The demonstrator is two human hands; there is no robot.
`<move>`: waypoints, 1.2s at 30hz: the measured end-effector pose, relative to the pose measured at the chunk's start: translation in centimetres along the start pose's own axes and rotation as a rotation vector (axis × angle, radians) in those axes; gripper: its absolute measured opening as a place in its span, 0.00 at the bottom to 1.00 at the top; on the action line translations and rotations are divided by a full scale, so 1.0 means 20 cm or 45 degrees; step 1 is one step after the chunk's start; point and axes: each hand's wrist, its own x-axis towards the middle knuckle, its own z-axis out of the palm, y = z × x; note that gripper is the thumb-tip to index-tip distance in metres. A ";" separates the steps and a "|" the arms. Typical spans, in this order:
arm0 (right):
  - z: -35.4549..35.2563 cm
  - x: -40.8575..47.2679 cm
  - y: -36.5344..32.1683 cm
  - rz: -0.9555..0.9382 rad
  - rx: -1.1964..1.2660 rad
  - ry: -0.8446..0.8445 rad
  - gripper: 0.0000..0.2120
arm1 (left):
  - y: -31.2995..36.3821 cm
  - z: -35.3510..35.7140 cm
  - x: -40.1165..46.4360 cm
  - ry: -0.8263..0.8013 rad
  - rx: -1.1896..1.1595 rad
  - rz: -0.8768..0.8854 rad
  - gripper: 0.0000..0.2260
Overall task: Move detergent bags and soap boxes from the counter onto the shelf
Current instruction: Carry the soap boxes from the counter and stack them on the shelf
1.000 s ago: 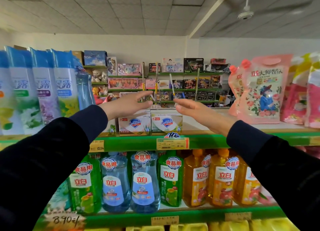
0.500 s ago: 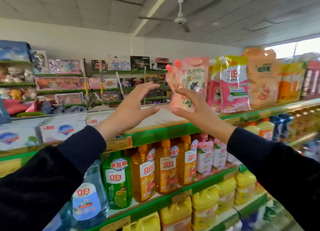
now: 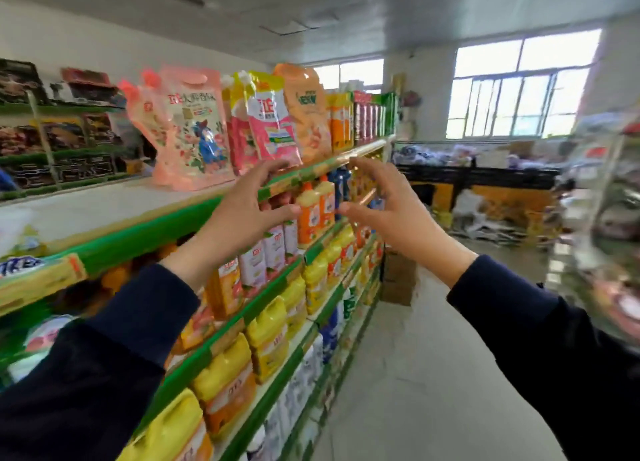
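Pink detergent bags [image 3: 194,128] stand upright on the top shelf [image 3: 114,239], with pink-and-yellow bags [image 3: 270,121] and an orange bag [image 3: 306,110] to their right. At the far left edge a white soap box [image 3: 17,232] shows, blurred. My left hand [image 3: 242,214] and my right hand [image 3: 388,204] are raised in front of the shelf edge, fingers spread, palms facing each other, nothing in them. Both hands are in front of and below the bags, not touching them.
Lower shelves hold orange and pink bottles [image 3: 311,207] and yellow jugs [image 3: 266,332]. An aisle floor [image 3: 433,374] runs to the right of the shelving. A cardboard box [image 3: 398,273] stands at the shelf's end. A black-topped counter [image 3: 478,175] lies ahead; a blurred rack [image 3: 602,218] is at right.
The view has swung right along the shelf, from the soap boxes to the bags and the aisle. Both hands stayed raised and empty and moved right with it.
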 end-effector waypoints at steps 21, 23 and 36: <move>-1.72 -1.38 -0.09 0.725 -0.614 0.523 0.36 | 1.56 1.59 -0.01 -0.768 -0.878 0.564 0.31; -1.87 -1.48 -0.12 0.759 -0.664 0.565 0.37 | 1.73 1.72 -0.03 -0.826 -0.932 0.604 0.31; -2.57 -2.11 -0.31 1.064 -1.120 0.768 0.32 | 2.74 2.39 -0.30 -1.220 -1.252 0.956 0.27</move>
